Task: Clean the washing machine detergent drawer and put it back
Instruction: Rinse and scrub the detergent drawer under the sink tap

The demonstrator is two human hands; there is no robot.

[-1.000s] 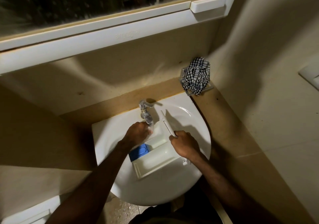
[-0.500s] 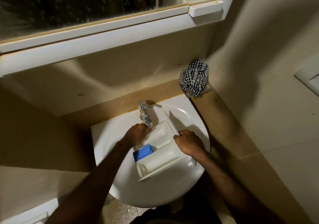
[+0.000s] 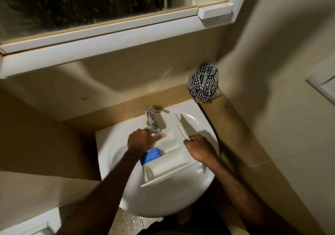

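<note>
A white detergent drawer point(image 3: 170, 164) with a blue insert point(image 3: 150, 156) lies across the white basin point(image 3: 163, 202) under the chrome tap point(image 3: 152, 120). My right hand point(image 3: 198, 148) grips the drawer's front panel at its right end. My left hand point(image 3: 141, 140) reaches into the drawer's far compartment just below the tap spout, fingers extended and blurred at the tips. Whether water runs from the spout cannot be made out.
A black-and-white checked cloth point(image 3: 205, 82) hangs on a small rack at the wall corner right of the basin. A white-framed mirror cabinet point(image 3: 108, 30) hangs above. A tan counter ledge runs behind and to the right of the basin.
The drawer has shifted slightly right and towards me in the basin. My left hand has stretched its fingers out under the spout; my right hand keeps its grip.
</note>
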